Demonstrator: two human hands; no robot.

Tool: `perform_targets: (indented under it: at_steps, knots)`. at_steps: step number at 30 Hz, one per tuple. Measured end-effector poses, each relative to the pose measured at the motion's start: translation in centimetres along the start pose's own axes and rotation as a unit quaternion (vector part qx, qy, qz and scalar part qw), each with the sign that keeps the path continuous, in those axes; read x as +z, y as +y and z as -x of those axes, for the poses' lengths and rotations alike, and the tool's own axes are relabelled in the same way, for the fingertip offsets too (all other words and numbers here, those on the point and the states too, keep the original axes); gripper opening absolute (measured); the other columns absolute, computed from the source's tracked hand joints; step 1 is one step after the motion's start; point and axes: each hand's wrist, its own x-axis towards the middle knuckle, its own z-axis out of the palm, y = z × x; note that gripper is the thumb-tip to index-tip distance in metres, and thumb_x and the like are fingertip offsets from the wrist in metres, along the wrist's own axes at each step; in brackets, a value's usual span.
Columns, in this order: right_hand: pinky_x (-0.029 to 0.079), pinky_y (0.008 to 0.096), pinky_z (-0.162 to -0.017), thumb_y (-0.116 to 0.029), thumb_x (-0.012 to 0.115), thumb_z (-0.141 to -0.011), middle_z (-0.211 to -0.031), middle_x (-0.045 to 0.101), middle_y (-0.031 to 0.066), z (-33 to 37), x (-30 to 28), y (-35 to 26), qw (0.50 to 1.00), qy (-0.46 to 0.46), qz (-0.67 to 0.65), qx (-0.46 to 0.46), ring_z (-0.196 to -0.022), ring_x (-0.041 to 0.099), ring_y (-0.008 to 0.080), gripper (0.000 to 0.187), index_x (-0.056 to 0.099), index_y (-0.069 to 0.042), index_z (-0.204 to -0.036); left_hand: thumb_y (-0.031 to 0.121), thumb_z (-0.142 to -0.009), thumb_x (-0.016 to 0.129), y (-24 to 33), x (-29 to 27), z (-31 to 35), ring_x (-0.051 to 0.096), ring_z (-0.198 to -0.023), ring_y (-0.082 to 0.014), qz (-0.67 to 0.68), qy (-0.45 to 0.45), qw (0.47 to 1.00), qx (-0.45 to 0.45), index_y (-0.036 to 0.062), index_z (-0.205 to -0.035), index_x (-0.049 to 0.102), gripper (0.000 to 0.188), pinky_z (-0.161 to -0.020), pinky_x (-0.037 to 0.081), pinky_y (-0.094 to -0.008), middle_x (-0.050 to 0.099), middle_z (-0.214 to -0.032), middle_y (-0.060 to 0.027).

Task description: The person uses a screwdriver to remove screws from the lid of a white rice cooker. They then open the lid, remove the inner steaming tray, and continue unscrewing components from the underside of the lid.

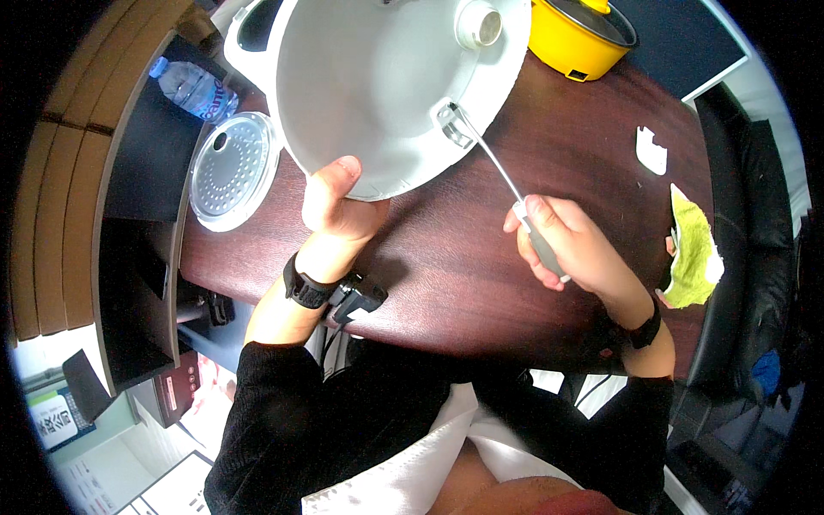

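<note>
A large white round plastic tub (369,81) is tilted so that its inside faces me, above the far middle of the table. My left hand (343,202) grips its near rim, with the thumb against the inner wall. My right hand (562,240) is closed round the grey handle of a screwdriver-like tool (498,161) with a thin metal shaft. Its far end meets a small rectangular fitting (452,123) on the tub's inner wall; the exact tip is hard to make out. A short round spout (479,26) stands out from the tub's inside farther back.
The dark red-brown table (446,275) carries a clear perforated lid (233,172) and a water bottle (193,90) at the left. A yellow pot (584,39) stands at the far right. Nearer lie a torn white piece (651,152) and a yellow-green cloth (692,249).
</note>
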Motion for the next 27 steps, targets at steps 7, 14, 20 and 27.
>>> perform_targets:
  at_steps: [7,14,20,27]
  knots:
    - [0.042,0.0304,-0.047,-0.027,0.048,-0.096,-0.057,0.051,0.0071,-0.7,-0.5,-0.4,0.959,0.134,0.238,-0.074,-0.048,0.053,0.0149,0.028,0.056,-0.001,-0.092,0.033,-0.059,0.053,0.3,-0.4,0.3,0.051,-0.099,-0.0308,-0.027,0.002,1.000,-0.002,0.0003,-0.119,0.044,0.069,-0.084,0.043,-0.0406,0.049,-0.107,-0.0161]
    - [0.045,0.0327,-0.052,-0.028,0.050,-0.095,-0.059,0.054,0.0091,-0.8,-0.4,-0.1,0.877,0.237,0.377,-0.180,-0.055,0.059,0.0173,0.029,0.057,-0.001,-0.089,0.034,-0.063,0.054,0.7,0.0,-0.4,0.051,-0.101,-0.0302,-0.012,0.039,0.999,-0.017,0.0004,-0.122,0.043,0.069,-0.085,0.044,-0.0411,0.049,-0.108,-0.0153]
    - [0.038,0.0252,-0.037,-0.035,0.034,-0.100,-0.057,0.049,0.0048,0.1,-0.3,-0.4,0.998,0.003,-0.053,0.016,-0.039,0.048,0.0120,0.039,0.051,-0.001,-0.097,0.039,-0.068,0.057,0.4,0.1,-0.4,0.051,-0.105,-0.0310,0.005,0.021,1.000,0.010,0.0021,-0.128,0.039,0.073,-0.087,0.044,-0.0429,0.048,-0.114,-0.0165]
    - [0.034,0.0229,-0.033,-0.035,0.032,-0.101,-0.058,0.047,0.0033,0.3,-0.1,-0.3,0.999,0.013,-0.036,0.008,-0.036,0.044,0.0100,0.040,0.050,0.000,-0.099,0.037,-0.070,0.060,0.4,-1.3,-0.5,0.050,-0.109,-0.0306,-0.023,-0.110,0.993,-0.032,0.0003,-0.131,0.036,0.075,-0.091,0.043,-0.0424,0.049,-0.117,-0.0169]
